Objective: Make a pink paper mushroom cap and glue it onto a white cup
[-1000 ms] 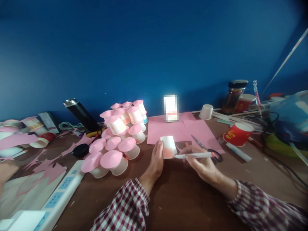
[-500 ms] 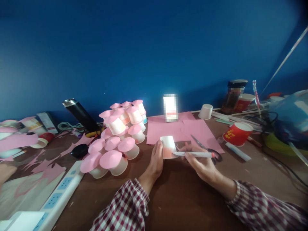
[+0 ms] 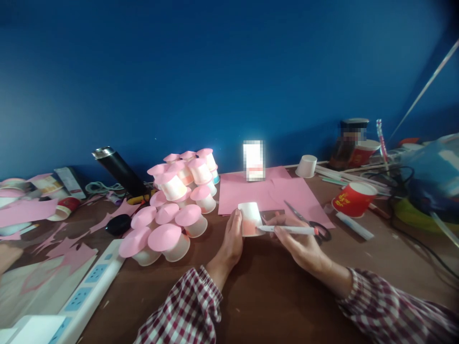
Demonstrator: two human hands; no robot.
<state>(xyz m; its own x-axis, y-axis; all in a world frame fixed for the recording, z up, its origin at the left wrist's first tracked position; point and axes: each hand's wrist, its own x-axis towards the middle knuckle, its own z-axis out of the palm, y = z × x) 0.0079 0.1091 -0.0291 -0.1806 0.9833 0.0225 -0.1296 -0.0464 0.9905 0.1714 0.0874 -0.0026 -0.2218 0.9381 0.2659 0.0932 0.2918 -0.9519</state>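
Note:
A white paper cup (image 3: pixel 250 215), upside down with an orange-coloured patch low on its side, is gripped from the left by my left hand (image 3: pixel 233 239). My right hand (image 3: pixel 299 246) is closed around a white marker (image 3: pixel 290 230) with an orange end. The marker's tip meets the cup's lower right side. Just beyond my right hand lies a pair of dark-handled scissors (image 3: pixel 301 217), its blades over pink paper sheets (image 3: pixel 247 191). To the left of my left hand stand several upturned cups with pink paper cones on top (image 3: pixel 168 237).
A white power strip (image 3: pixel 86 286) runs along the left beside pink paper scraps (image 3: pixel 77 255). A black flask (image 3: pixel 118 172) leans at the back left. On the right are a red cup (image 3: pixel 355 198), a capped marker (image 3: pixel 355 226) and a black cable (image 3: pixel 423 239). Another person's hand (image 3: pixel 9 255) shows at the left edge.
The marker in my right hand has shifted very slightly to the left, its tip still at the cup. Otherwise almost nothing differs.

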